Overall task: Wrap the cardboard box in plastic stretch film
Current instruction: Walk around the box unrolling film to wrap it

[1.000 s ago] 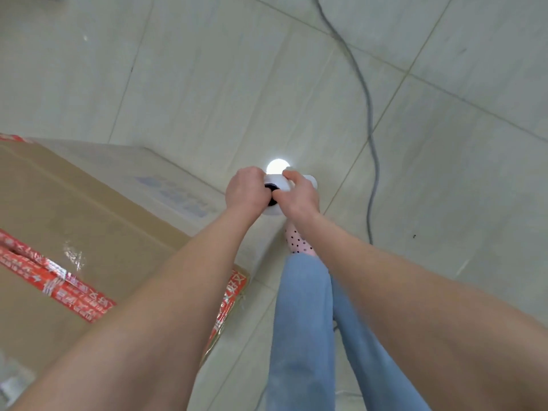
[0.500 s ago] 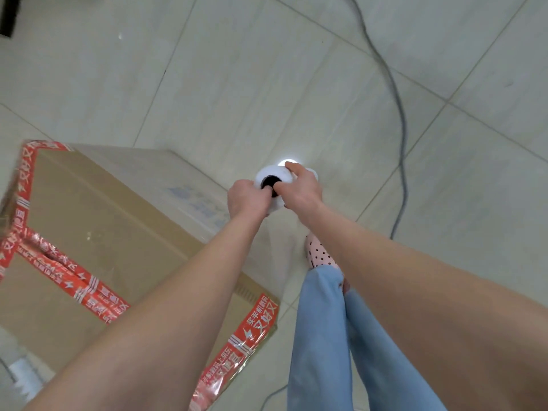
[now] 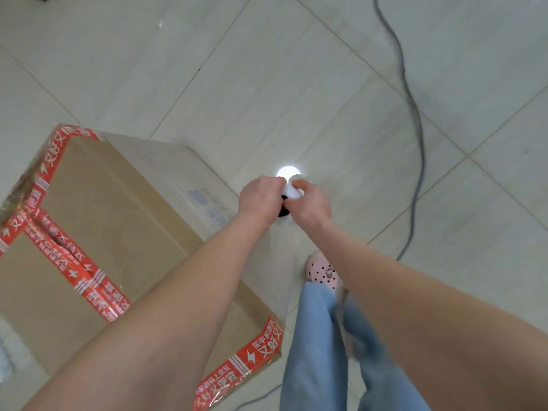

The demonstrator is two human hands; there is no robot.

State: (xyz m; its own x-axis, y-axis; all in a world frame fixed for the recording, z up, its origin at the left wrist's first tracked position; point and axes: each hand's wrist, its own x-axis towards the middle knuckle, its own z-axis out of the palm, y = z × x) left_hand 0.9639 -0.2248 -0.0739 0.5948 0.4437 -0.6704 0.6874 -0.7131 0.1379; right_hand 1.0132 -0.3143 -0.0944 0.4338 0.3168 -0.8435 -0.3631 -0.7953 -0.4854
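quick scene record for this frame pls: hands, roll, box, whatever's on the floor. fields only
left hand: grips the stretch film roll from its left side
right hand: grips the same roll from its right side
roll: held above the floor, dark core end towards the camera
cardboard box: on the floor, left of the hands
red tape: printed, across the box top and along its edges
film on box: far side looks pale and hazy; cannot tell for sure
floor: pale tiles
cable: grey, lies right of the hands
shoe: pink, below the hands
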